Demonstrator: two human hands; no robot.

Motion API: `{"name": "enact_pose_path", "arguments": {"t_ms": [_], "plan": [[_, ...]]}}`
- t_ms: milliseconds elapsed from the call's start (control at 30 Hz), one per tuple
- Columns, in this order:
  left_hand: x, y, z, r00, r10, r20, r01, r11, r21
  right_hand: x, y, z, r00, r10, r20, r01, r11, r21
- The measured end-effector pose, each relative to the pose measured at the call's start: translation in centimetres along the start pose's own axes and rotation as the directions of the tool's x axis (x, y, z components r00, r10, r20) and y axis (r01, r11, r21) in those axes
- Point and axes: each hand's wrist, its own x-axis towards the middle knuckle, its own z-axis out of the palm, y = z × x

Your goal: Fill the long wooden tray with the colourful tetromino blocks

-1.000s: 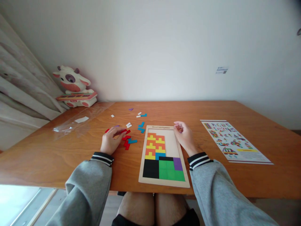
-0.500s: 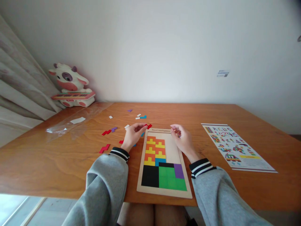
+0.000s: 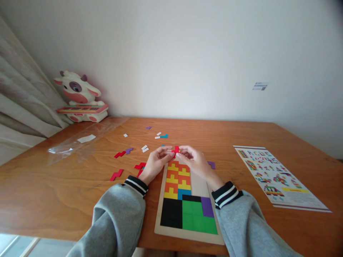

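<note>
A small red puzzle piece (image 3: 176, 150) is held up between my two hands, above the far end of the wooden puzzle board (image 3: 158, 225). My left hand (image 3: 157, 160) pinches its left side. From the other side, the fingers of my right hand (image 3: 194, 160) close on it too. Orange and yellow pieces (image 3: 178, 178) fill the board's upper left. Lower down lie a blue piece (image 3: 183, 193), black pieces (image 3: 171, 213), green pieces (image 3: 197, 216) and a purple piece (image 3: 207, 207). Bare wood (image 3: 198, 184) shows at the board's upper right, partly behind my right hand.
Loose red pieces (image 3: 116, 175), purple ones (image 3: 129, 150), white ones (image 3: 145, 148) and a blue one (image 3: 164, 136) lie left and beyond the board. A purple piece (image 3: 211, 165) sits right of it. Also around are a clear plastic bag (image 3: 72, 142), a cow toy (image 3: 80, 98) and a printed sheet (image 3: 278, 178).
My hands have come together over the board's far end. The red piece, before in my left hand alone, is now between both. A purple piece shows right of the board. The view has shifted slightly.
</note>
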Motion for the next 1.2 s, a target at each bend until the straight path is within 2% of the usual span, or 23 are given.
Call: {"name": "enact_pose_path", "arguments": {"t_ms": [167, 267, 333, 367, 400, 467, 533, 567, 633, 700, 867, 1067, 1200], "plan": [[0.1, -0.2, -0.3, 0.999, 0.041, -0.003, -0.041, 0.997, 0.06, -0.7, 0.0, -0.1, 1.0, 0.003, -0.002, -0.003, 1.0, 0.022], [0.0, -0.3, -0.3, 0.995, 0.072, 0.075, -0.081, 0.988, 0.129, -0.9, 0.1, 0.0, 1.0, 0.005, 0.0, -0.004, 1.0, 0.031], [-0.1, -0.3, -0.5, 0.988, 0.1, 0.117, -0.126, 0.962, 0.243, -0.9, 0.2, 0.1, 1.0, 0.001, 0.0, -0.001, 1.0, 0.02], [-0.1, -0.3, -0.7, 0.986, 0.13, 0.104, -0.158, 0.928, 0.338, -1.0, 0.3, 0.1, 1.0, 0.002, -0.011, -0.002, 1.0, 0.014], [0.0, -0.2, -1.1, 0.981, 0.178, 0.078, -0.194, 0.869, 0.455, -0.9, 0.4, 0.1, 0.999, 0.007, -0.034, -0.007, 1.0, 0.008], [0.2, 0.0, -2.2, 0.951, 0.306, 0.037, -0.244, 0.676, 0.695, -0.9, 0.7, 0.0, 0.994, 0.02, -0.103, -0.02, 1.0, 0.003], [0.5, 0.1, -3.5, 0.926, 0.366, 0.095, -0.272, 0.469, 0.84, -0.7, 1.0, -0.3, 0.985, 0.033, -0.17, -0.034, 0.999, -0.003], [0.7, 0.2, -4.1, 0.924, 0.357, 0.134, -0.279, 0.392, 0.877, -0.7, 1.2, -0.4, 0.98, 0.039, -0.195, -0.041, 0.999, -0.009], [0.9, 0.1, -5.0, 0.925, 0.32, 0.203, -0.3, 0.293, 0.908, -0.6, 1.5, -0.8, 0.971, 0.052, -0.232, -0.057, 0.998, -0.019], [0.9, 0.0, -5.4, 0.921, 0.303, 0.244, -0.322, 0.243, 0.915, -0.6, 1.6, -1.2, 0.965, 0.056, -0.256, -0.065, 0.997, -0.027], [0.8, -0.1, -5.5, 0.897, 0.332, 0.29, -0.36, 0.172, 0.917, -0.7, 1.6, -2.2, 0.953, 0.007, -0.302, -0.04, 0.994, -0.103], [0.4, 0.5, -5.2, 0.895, 0.349, 0.277, -0.315, 0.056, 0.947, -0.5, 2.2, -2.9, 0.947, -0.048, -0.318, -0.026, 0.974, -0.225], [0.6, 0.4, -5.3, 0.881, 0.341, 0.328, -0.365, 0.051, 0.929, -0.3, 2.8, -3.1, 0.952, -0.07, -0.298, -0.021, 0.956, -0.293]]}}
